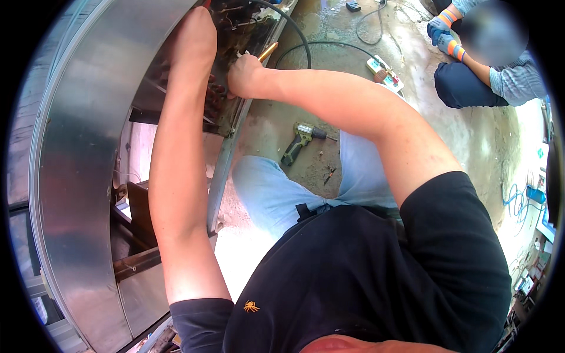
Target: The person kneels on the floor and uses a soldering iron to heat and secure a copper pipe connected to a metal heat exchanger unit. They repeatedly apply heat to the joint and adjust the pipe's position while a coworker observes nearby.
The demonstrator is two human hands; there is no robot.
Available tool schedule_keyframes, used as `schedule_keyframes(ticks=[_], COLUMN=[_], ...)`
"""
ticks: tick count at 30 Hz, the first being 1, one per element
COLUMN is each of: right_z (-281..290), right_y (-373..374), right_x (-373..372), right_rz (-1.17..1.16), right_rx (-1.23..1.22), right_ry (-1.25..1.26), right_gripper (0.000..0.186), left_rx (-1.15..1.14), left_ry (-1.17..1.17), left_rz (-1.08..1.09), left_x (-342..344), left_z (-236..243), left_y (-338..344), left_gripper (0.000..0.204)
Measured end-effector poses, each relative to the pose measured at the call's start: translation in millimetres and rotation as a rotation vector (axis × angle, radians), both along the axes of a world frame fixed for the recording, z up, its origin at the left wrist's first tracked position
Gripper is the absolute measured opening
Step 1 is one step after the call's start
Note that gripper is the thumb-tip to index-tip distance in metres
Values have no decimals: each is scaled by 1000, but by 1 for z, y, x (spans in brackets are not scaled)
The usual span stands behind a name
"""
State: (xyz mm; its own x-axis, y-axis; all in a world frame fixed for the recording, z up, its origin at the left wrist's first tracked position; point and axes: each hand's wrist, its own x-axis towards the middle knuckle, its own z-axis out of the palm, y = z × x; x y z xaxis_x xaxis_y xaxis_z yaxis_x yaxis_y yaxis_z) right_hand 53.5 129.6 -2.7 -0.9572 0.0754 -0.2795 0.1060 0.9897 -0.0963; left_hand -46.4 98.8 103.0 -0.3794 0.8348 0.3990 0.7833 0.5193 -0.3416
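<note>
My left hand (197, 38) reaches deep into the open side of a metal cabinet (76, 147). Its fingers are hidden by the hand itself and the picture's top edge, where a bit of red shows beside it. My right hand (245, 76) is closed at the cabinet's opening, its fingers curled inward; what they grip cannot be made out. A shiny copper-coloured tube (269, 52) sticks out just beyond its knuckles, with a small white piece beside it. Dark coils or pipes (215, 94) lie inside the cabinet between my two hands.
A green and black cordless drill (299, 141) lies on the concrete floor between my knees, near a small screwdriver bit (329, 175). A white power strip (385, 73) and black cables lie farther right. Another person in striped gloves (445, 38) crouches at the far right.
</note>
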Motion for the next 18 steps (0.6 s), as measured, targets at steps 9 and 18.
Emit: schedule_keyframes(ticks=[9, 18], right_z=[-4, 3], right_y=[-4, 42], right_x=[5, 49], right_rz=[15, -252], right_rx=[4, -513], right_ry=[34, 259], right_gripper=[36, 60], left_rx=[-11, 107], left_ry=[-126, -3], left_rz=[33, 13], left_x=[24, 34], left_z=[13, 4], left_y=[-1, -7], left_gripper=[27, 27])
